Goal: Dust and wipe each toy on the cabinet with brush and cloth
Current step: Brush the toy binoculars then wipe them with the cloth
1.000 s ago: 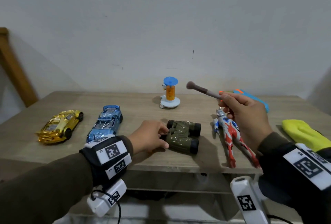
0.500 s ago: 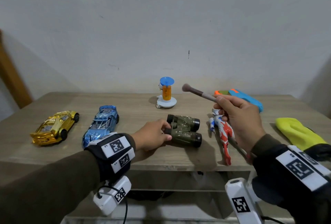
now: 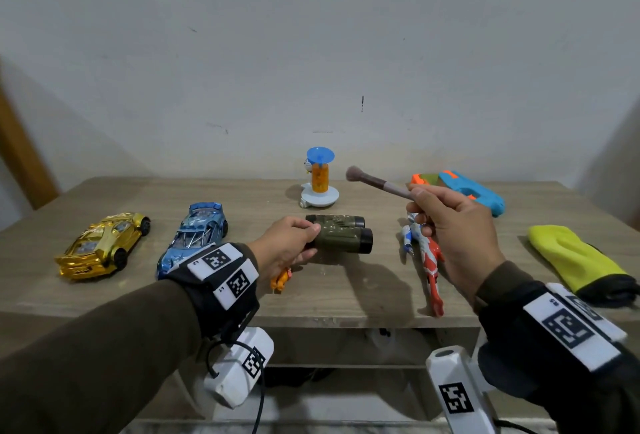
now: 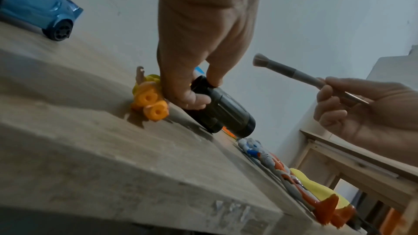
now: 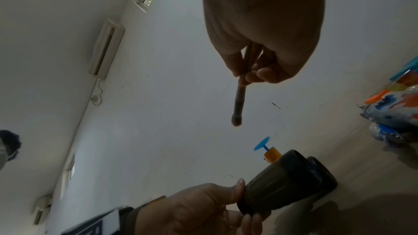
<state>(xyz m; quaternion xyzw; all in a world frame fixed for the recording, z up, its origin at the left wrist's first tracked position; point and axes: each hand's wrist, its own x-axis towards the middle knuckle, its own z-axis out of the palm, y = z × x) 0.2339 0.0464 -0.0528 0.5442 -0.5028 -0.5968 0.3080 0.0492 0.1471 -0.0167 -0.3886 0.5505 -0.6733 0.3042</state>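
Note:
My left hand grips the eyepiece end of the olive-green toy binoculars and holds them just above the wooden cabinet top; the left wrist view shows thumb and fingers curled round the binoculars. To the right, my right hand pinches the handle of a small dusting brush, raised in the air with its bristles pointing left above the binoculars. In the right wrist view the brush hangs above the binoculars. The yellow cloth lies at the right edge.
On the cabinet lie a gold car, a blue car, a small orange toy under my left wrist, a red and silver figure, a blue-topped figurine at the back, and a blue and orange water gun.
My left hand has lifted and turned the binoculars, uncovering the orange toy beneath. The right hand with the brush has stayed raised in about the same place.

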